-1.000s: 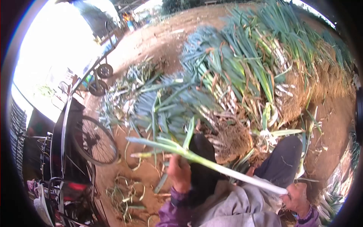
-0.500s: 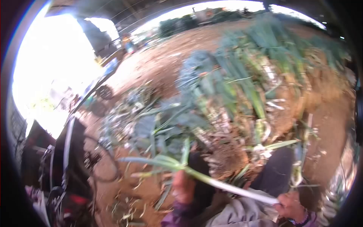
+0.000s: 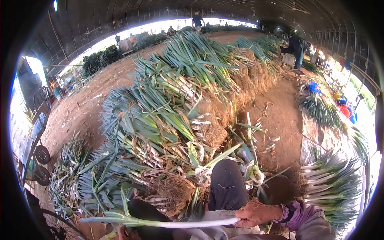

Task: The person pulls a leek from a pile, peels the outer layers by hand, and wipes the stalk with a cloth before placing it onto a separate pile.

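Note:
Across my lap lies a long leek [image 3: 188,224], its white end to the right and its green leaves to the left. The fingers of my right hand [image 3: 256,213] are closed round that white end. Below the leafy part, at the bottom edge, my left hand [image 3: 127,233] shows only in part, and its grip is mostly hidden. Just past my knees rises a big heap of untrimmed leeks [image 3: 148,116] with brown roots [image 3: 172,192]. Loose peeled leaves [image 3: 200,156] lie beside my right knee.
Cleaned leeks [image 3: 332,188] lie in rows on a pale sheet [image 3: 310,138] at the right. A wheeled cart [image 3: 41,155] stands at the left. One person [image 3: 298,48] bends at the back right; another [image 3: 197,21] stands far off. Brown soil [image 3: 276,120] runs between the rows.
The view has swung to the right, bringing the cleaned leeks into sight. The leek now lies lower and more level, still in my right hand. My left hand has dropped toward the bottom edge.

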The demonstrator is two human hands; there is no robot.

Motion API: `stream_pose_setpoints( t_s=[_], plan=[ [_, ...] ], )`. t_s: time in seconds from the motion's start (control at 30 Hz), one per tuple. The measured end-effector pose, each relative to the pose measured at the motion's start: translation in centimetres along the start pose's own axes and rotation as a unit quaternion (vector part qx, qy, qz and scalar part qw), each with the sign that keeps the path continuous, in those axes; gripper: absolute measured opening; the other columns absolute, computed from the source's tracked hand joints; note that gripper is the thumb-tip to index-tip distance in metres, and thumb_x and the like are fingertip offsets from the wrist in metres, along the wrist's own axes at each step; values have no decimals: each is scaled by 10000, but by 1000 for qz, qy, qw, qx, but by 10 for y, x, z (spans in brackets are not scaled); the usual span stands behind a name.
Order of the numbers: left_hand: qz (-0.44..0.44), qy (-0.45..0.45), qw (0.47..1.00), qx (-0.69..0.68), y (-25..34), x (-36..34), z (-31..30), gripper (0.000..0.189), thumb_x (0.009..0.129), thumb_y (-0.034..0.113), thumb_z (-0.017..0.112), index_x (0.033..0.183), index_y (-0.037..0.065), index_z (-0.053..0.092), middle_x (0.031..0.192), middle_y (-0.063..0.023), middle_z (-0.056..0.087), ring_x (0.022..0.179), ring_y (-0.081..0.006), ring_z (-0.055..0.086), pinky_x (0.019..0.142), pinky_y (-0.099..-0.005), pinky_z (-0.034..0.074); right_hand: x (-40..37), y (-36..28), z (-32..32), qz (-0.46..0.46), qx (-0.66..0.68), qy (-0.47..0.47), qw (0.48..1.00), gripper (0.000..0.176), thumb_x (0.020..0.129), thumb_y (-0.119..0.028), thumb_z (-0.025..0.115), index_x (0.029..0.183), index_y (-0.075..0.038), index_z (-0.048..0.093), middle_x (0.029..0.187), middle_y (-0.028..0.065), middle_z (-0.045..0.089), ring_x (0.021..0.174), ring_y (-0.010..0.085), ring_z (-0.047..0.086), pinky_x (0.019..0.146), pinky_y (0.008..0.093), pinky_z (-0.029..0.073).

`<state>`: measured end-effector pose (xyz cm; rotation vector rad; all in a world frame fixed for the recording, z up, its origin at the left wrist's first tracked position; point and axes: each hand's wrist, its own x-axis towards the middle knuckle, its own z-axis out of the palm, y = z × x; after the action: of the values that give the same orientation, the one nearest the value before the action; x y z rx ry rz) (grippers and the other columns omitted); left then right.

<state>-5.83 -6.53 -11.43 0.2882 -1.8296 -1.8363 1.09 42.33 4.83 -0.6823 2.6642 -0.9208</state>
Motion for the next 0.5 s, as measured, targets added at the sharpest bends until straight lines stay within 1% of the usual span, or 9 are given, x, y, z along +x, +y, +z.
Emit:
stream_pose_setpoints(
  t_s=[0.07, 0.13, 0.23, 0.3, 0.33, 0.37, 0.4, 0.47, 0.5],
  plan=[
    [99, -20, 980, 171, 17, -10, -1, 491, 896, 325, 624, 1280, 35, 527, 941, -121, 660, 829, -261, 640, 731, -323, 504, -1, 2, 3, -28, 43, -5, 999, 399, 918, -393, 597, 737, -43, 533, 528, 147, 506, 497, 352, 549, 499, 428, 433],
    [230, -80, 890, 385, 48, -13, -1, 454, 870, 250, 636, 1262, 37, 554, 1031, -142, 662, 841, -299, 659, 723, -346, 521, -2, 1, 4, -38, 86, -21, 995, 397, 924, -378, 606, 740, -35, 528, 530, 147, 479, 494, 343, 529, 492, 420, 405],
    [427, -72, 756, 490, 85, -10, 36, 354, 822, 142, 615, 1167, 62, 605, 1132, -145, 635, 725, -333, 647, 622, -375, 518, -2, -1, 1, -39, 126, -37, 991, 383, 931, -346, 628, 749, -28, 520, 532, 140, 430, 480, 323, 491, 473, 407, 358],
    [203, -192, 855, 436, 97, -19, 55, 377, 804, 116, 595, 1180, 98, 604, 1185, -152, 613, 741, -354, 646, 604, -406, 518, 2, 0, 3, -59, 128, -11, 990, 374, 935, -331, 630, 751, -26, 517, 536, 137, 427, 475, 312, 477, 473, 402, 350],
    [85, -249, 879, 396, 105, -21, 65, 392, 795, 103, 585, 1187, 116, 604, 1211, -155, 602, 749, -365, 646, 595, -422, 518, 3, -3, 0, -50, 140, -15, 989, 382, 929, -339, 623, 739, -24, 519, 531, 141, 437, 478, 315, 484, 480, 406, 359],
    [-15, -295, 847, 442, 121, -19, 75, 451, 783, 102, 590, 1230, 162, 593, 1220, -127, 611, 810, -353, 667, 614, -419, 535, 5, -7, -7, -40, 152, -17, 987, 391, 924, -346, 616, 727, -21, 521, 527, 145, 446, 481, 317, 491, 487, 411, 367],
    [108, -310, 815, 477, 118, -16, 76, 446, 789, 110, 591, 1232, 161, 591, 1229, -117, 609, 819, -348, 670, 613, -414, 539, 6, -12, -13, -30, 163, -20, 986, 400, 919, -353, 609, 715, -19, 523, 522, 149, 456, 483, 320, 497, 493, 415, 375],
    [349, -319, 712, 519, 108, -9, 73, 436, 802, 125, 594, 1237, 160, 586, 1247, -99, 606, 837, -338, 676, 612, -405, 545, 6, -19, -22, -33, 163, -7, 986, 385, 917, -342, 614, 724, -19, 529, 527, 149, 455, 484, 313, 495, 495, 413, 373],
    [363, -326, 730, 479, 106, -4, 71, 430, 808, 153, 609, 1236, 156, 579, 1252, -98, 608, 856, -326, 676, 614, -406, 546, 6, -22, -25, -34, 163, 0, 986, 378, 915, -336, 617, 728, -19, 532, 529, 149, 454, 484, 310, 495, 495, 411, 372]
  ],
)
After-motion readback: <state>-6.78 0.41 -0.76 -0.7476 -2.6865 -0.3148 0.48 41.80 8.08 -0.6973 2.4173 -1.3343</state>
